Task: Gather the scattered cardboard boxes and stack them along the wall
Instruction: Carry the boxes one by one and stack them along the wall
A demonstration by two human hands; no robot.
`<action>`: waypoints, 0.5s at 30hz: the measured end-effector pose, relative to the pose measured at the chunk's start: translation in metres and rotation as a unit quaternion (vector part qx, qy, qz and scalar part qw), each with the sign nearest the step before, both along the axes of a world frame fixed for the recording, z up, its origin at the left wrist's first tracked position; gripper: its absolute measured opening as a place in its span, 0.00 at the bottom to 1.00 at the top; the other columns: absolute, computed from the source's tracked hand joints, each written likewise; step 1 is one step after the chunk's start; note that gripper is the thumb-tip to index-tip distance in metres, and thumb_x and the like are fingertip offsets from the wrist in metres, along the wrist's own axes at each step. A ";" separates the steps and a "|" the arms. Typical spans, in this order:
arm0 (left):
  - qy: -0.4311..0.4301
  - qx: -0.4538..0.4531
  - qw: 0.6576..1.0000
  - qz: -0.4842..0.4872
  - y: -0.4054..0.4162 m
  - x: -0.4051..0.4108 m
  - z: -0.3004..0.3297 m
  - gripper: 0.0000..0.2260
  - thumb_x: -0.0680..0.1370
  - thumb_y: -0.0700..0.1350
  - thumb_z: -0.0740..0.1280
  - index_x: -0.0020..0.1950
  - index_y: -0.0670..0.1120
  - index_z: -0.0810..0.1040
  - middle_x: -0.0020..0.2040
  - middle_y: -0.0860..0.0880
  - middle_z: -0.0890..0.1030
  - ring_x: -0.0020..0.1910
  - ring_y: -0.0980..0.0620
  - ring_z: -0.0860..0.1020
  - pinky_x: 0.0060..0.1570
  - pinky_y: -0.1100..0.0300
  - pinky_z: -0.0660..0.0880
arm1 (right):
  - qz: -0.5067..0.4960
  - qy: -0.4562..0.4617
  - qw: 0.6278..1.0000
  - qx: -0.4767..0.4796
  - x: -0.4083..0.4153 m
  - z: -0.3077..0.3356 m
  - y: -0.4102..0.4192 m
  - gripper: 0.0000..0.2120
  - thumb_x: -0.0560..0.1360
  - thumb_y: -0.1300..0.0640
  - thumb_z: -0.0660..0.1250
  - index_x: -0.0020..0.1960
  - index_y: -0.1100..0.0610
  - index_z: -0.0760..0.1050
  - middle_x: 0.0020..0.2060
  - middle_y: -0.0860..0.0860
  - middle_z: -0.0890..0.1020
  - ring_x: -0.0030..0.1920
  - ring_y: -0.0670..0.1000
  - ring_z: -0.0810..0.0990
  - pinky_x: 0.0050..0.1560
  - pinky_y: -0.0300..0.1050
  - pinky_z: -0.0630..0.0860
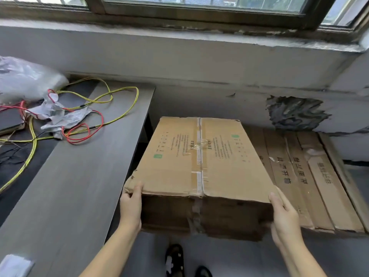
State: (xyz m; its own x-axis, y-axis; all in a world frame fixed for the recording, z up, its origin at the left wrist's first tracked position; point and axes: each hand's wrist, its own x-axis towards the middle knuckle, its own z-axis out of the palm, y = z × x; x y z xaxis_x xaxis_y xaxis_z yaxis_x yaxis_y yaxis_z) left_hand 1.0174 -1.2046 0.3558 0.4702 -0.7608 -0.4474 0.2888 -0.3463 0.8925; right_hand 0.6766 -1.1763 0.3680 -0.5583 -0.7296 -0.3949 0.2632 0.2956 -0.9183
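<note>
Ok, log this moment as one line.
phase: placing box | left hand: grips near-left corner of taped cardboard box | right hand: flat on its right side | box: far end near wall, beside flat cartons

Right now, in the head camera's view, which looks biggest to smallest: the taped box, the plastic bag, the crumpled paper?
1. Taped box, held near the camera, which inflates it.
2. Plastic bag, partly cut off.
3. Crumpled paper.
</note>
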 end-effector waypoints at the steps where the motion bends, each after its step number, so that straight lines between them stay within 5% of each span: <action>1: -0.003 0.004 1.000 -0.008 -0.009 0.000 -0.008 0.20 0.73 0.49 0.68 0.64 0.48 0.75 0.61 0.50 0.80 0.62 0.51 0.76 0.68 0.49 0.67 | 0.006 -0.005 1.000 0.017 0.001 -0.013 -0.010 0.20 0.79 0.59 0.61 0.71 0.56 0.68 0.63 0.51 0.76 0.63 0.52 0.75 0.66 0.51 0.68; 6: -0.011 0.062 0.998 -0.022 -0.027 -0.005 -0.052 0.19 0.80 0.40 0.61 0.71 0.49 0.68 0.61 0.50 0.76 0.61 0.51 0.74 0.64 0.57 0.67 | 0.013 -0.037 0.993 0.113 0.009 -0.076 -0.028 0.20 0.79 0.58 0.61 0.71 0.53 0.68 0.63 0.51 0.77 0.62 0.54 0.75 0.63 0.55 0.70; 10: 0.032 0.157 0.986 -0.035 -0.034 0.003 -0.087 0.20 0.81 0.41 0.58 0.71 0.55 0.66 0.66 0.50 0.75 0.66 0.45 0.71 0.67 0.40 0.62 | 0.025 -0.034 0.983 0.177 0.012 -0.114 -0.038 0.22 0.80 0.64 0.59 0.73 0.54 0.65 0.66 0.51 0.74 0.63 0.54 0.73 0.65 0.55 0.67; 15: 0.065 0.167 0.983 -0.038 -0.077 0.006 -0.111 0.22 0.82 0.46 0.58 0.75 0.56 0.58 0.70 0.51 0.69 0.68 0.46 0.68 0.68 0.40 0.61 | 0.057 -0.005 0.982 0.181 0.012 -0.147 -0.088 0.24 0.79 0.64 0.60 0.74 0.54 0.63 0.69 0.51 0.71 0.66 0.53 0.71 0.69 0.55 0.66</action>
